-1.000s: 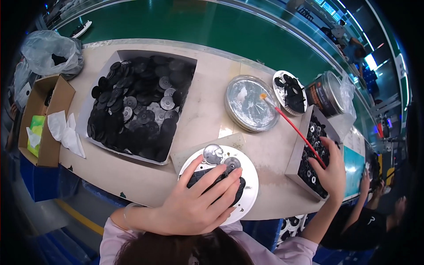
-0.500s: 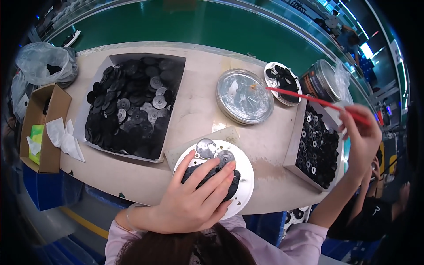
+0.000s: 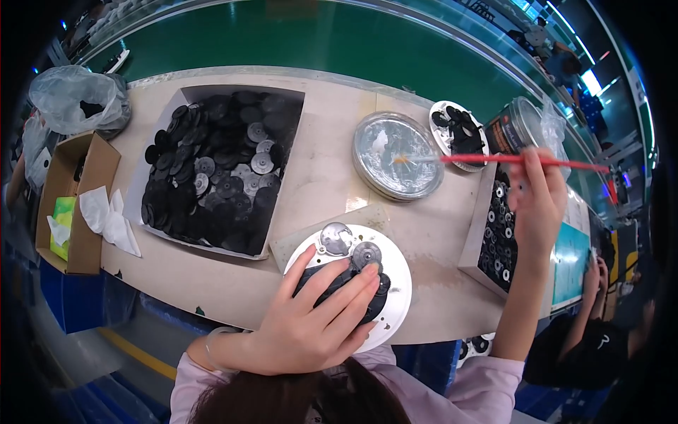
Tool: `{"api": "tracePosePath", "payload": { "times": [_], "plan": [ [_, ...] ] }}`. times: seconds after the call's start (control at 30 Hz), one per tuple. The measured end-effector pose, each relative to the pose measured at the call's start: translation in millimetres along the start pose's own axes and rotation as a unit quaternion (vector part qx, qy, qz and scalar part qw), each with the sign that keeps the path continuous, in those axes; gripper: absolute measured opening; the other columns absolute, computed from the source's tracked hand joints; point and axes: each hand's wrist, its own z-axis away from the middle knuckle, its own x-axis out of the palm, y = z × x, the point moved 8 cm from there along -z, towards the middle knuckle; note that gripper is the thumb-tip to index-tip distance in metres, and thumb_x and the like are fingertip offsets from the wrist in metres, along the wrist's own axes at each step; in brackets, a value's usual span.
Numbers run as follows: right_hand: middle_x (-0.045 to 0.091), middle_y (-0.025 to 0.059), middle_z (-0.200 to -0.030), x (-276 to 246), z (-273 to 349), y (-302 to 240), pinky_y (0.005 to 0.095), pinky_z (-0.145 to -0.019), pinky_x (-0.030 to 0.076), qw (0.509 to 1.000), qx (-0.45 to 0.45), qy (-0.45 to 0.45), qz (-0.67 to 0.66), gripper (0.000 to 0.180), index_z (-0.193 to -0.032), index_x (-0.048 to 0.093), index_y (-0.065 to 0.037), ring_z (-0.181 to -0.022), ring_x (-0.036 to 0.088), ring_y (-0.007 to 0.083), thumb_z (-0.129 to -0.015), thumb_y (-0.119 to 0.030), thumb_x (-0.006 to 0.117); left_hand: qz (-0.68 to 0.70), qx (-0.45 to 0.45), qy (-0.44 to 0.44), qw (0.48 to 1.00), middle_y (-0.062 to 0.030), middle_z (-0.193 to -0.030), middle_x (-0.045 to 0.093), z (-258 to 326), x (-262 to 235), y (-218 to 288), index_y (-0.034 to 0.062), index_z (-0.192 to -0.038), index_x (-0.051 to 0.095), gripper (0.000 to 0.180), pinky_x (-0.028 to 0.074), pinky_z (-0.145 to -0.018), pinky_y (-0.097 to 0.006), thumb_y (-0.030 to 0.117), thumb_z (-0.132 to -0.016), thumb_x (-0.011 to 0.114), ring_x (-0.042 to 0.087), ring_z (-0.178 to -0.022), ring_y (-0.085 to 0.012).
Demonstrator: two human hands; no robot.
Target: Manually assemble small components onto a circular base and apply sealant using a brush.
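Observation:
My left hand lies with fingers spread over black gears on a round white plate at the table's front edge. A silver disc and a dark grey gear show beyond its fingertips. My right hand is closed around a thin red-handled brush, held almost level. The brush's pale tip is over a round, shallow lidded-looking tin with a glossy grey top and a whitish smear. Whether the bristles touch that surface, I cannot tell.
A white box of black and grey discs stands at left, a box of small black parts at right. Behind are another white plate with black parts and a tub. A brown carton sits far left. Another person's hands work at right.
My right hand has moved left with the brush, bringing its tip from the far plate's edge to above the shallow tin. My left hand stays on the plate.

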Motion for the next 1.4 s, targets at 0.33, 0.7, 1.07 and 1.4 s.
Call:
{"api": "tracePosePath", "payload": {
  "times": [0.33,0.7,1.07,1.4],
  "plan": [
    [0.046,0.012,-0.057,-18.0,140.7,-48.0,0.0218,-0.035,0.037,0.961,-0.233,0.038,0.141,0.025,-0.082,0.039,-0.004,-0.045,0.044,0.0165,-0.091,-0.026,0.043,-0.011,-0.01,0.038,0.999,-0.0064,-0.105,0.06,0.6,-4.6,-0.9,0.0009,-0.094,0.064,0.034,0.036,-0.091,-0.048,0.024,-0.069,0.063,0.05,-0.093,-0.0241],
    [0.053,0.0095,-0.056,13.1,164.8,-42.0,0.023,-0.04,0.042,0.93,-0.288,-0.046,0.224,0.022,-0.094,0.043,-0.009,-0.043,0.052,0.0156,-0.09,-0.03,0.045,-0.017,-0.013,0.035,0.999,-0.005,-0.103,0.061,2.1,-2.1,-3.1,0.0023,-0.093,0.065,0.033,0.037,-0.092,-0.047,0.024,-0.069,0.063,0.051,-0.089,-0.022],
    [0.058,0.0173,-0.065,16.6,177.4,-70.4,0.0272,-0.036,0.044,0.899,-0.413,-0.064,0.127,0.019,-0.085,0.047,0.003,-0.047,0.056,0.0211,-0.081,-0.011,0.059,0.003,-0.015,0.046,0.999,-0.0044,-0.102,0.062,-0.3,-3.2,-2.3,0.0026,-0.093,0.065,0.033,0.038,-0.092,-0.046,0.024,-0.068,0.064,0.051,-0.088,-0.0208],
    [0.046,0.0057,-0.051,-7.5,171.8,-58.5,0.0205,-0.041,0.034,0.92,-0.337,0.054,0.193,0.03,-0.076,0.04,-0.007,-0.043,0.044,0.0139,-0.087,-0.032,0.052,-0.013,-0.002,0.033,0.999,-0.0027,-0.1,0.064,-1.6,-3.6,0.3,0.0062,-0.089,0.066,0.035,0.038,-0.091,-0.043,0.023,-0.059,0.07,0.047,-0.092,-0.0222]
  ]
}}
